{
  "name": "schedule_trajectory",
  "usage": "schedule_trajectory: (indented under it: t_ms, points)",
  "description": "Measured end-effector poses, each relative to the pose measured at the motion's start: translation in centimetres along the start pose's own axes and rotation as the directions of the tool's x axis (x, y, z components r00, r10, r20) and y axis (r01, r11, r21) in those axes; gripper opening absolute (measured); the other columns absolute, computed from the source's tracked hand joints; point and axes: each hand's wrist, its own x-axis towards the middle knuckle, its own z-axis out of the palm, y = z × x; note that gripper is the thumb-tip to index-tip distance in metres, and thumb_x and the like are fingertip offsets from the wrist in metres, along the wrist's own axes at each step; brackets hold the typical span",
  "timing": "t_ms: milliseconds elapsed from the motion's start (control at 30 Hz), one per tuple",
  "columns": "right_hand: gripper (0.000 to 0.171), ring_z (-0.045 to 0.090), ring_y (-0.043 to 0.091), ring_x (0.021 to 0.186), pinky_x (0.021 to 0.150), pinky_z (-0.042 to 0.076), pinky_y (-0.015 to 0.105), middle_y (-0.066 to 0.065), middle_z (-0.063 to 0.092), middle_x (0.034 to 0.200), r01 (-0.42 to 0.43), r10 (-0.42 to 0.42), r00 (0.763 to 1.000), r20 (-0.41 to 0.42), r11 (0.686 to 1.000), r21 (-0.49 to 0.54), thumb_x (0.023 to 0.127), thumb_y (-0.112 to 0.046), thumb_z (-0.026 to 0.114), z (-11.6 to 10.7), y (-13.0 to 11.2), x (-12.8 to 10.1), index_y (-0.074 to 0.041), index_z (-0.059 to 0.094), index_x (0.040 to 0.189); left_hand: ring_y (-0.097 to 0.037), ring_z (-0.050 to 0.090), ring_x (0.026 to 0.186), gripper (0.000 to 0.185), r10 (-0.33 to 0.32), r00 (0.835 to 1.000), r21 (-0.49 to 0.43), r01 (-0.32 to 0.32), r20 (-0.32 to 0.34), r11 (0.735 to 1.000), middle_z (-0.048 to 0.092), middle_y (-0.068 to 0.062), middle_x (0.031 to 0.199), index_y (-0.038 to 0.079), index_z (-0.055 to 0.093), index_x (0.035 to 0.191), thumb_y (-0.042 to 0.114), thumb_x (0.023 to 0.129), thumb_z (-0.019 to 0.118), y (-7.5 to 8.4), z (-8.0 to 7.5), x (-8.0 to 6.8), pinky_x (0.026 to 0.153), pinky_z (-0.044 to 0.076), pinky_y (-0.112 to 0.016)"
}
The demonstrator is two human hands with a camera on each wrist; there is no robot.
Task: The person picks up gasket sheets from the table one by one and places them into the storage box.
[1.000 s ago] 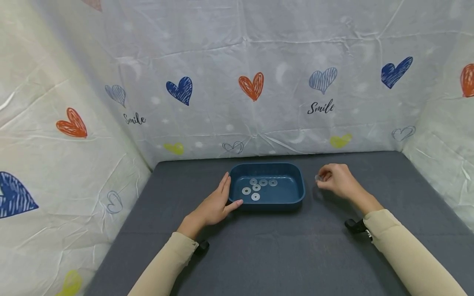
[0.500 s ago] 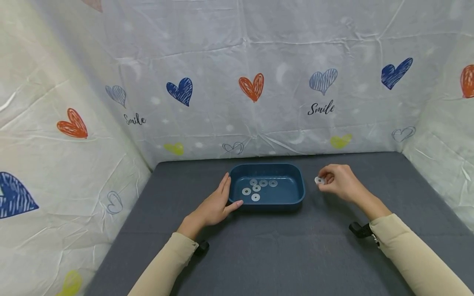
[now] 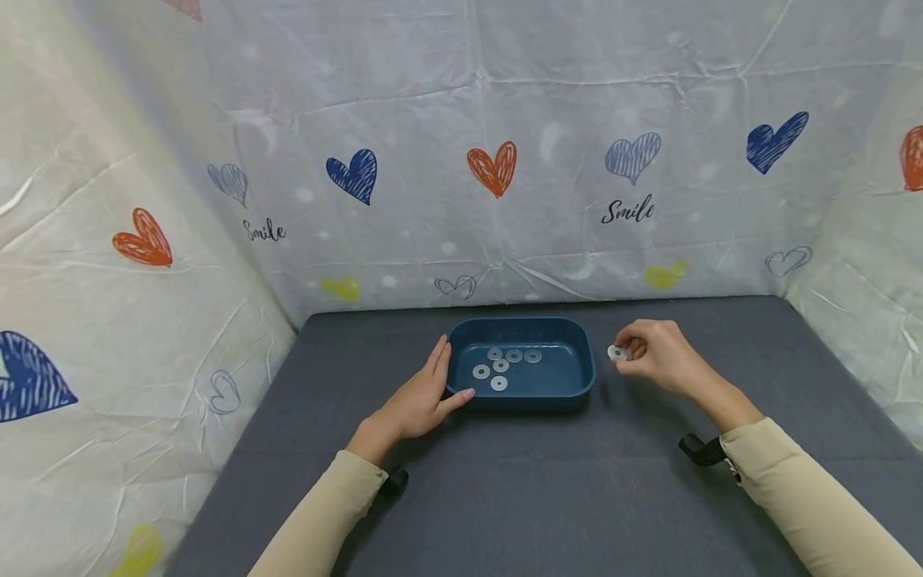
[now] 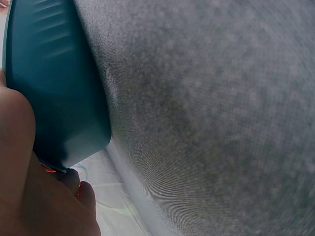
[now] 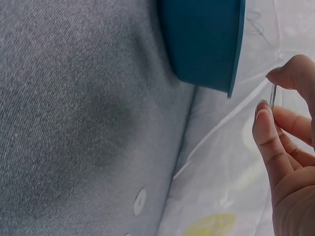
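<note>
A blue rectangular tray (image 3: pixel 522 405) stands on the dark grey table, with several flat washers (image 3: pixel 499 385) lying on its floor. My left hand (image 3: pixel 409 405) rests against the tray's left end, its fingers straight along the side and its thumb at the near rim. To the right of the tray, my right hand (image 3: pixel 662 354) pinches one pale washer (image 3: pixel 614 352) between thumb and fingertips. That held washer (image 5: pixel 273 96) appears edge-on in the right wrist view, apart from the tray. Another washer (image 5: pixel 140 201) lies on the cloth there; the head view does not show it.
Grey cloth (image 3: pixel 534 497) covers the table. Behind it hangs a white curtain (image 3: pixel 404 240) printed with hearts, and similar sheets close in both sides. A sliver of a further washer (image 5: pixel 127 234) shows at the bottom of the right wrist view.
The washer in my right hand has turned from nearly edge-on to showing its face, and it has shifted slightly left toward the tray. The left hand and the tray have stayed put.
</note>
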Motion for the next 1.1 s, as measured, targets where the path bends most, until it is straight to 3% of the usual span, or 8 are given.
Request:
schedule_trajectory:
  t_ms: [433,1100]
  points:
    - [0.014,0.062,0.012,0.071,0.066,0.055,0.029,0.004,0.067,0.085,0.084,-0.084,0.996,0.002,0.995,0.046,0.084,-0.002,0.081,1.4,-1.3,0.8,-0.001,0.075,0.097,-0.032,0.014,0.156,0.103,0.005,1.0,-0.003,-0.005,-0.006,1.0,-0.01,-0.012,0.172,0.001,0.0,0.164,0.068,0.1,0.045,0.2,-0.2,-0.1,0.122,0.024,-0.05]
    - [0.017,0.062,0.009,0.071,0.066,0.056,0.029,0.003,0.067,0.085,0.139,-0.142,0.989,0.031,0.987,0.085,0.083,-0.004,0.081,3.8,-3.4,2.7,0.0,0.076,0.098,-0.033,0.015,0.156,0.102,0.008,1.0,-0.007,-0.008,-0.018,1.0,-0.008,-0.013,0.172,0.0,0.002,0.163,0.067,0.101,0.045,0.1,0.0,-0.1,0.122,0.025,-0.05]
